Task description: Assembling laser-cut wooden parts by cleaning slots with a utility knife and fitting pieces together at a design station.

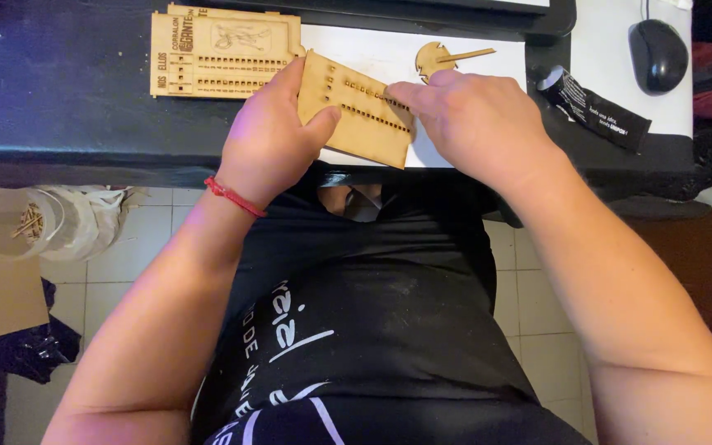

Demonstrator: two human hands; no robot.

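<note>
We hold a laser-cut wooden panel point(358, 109) at the near edge of the bench point(59, 91), tilted over a white sheet point(372, 49). Our left hand point(269, 136) clamps its left edge, thumb on top. Our right hand point(475, 115) pinches at a row of small slots along the panel's upper edge, fingertips together on something too small to tell. At 11 o'clock lies a second slotted, engraved panel point(224, 53), untouched; at 1 o'clock a round wooden piece with a stick point(442, 58); at 2 o'clock a black tube point(595, 107) and a computer mouse point(658, 53). Most slots look unfilled, so the work seems early.
</note>
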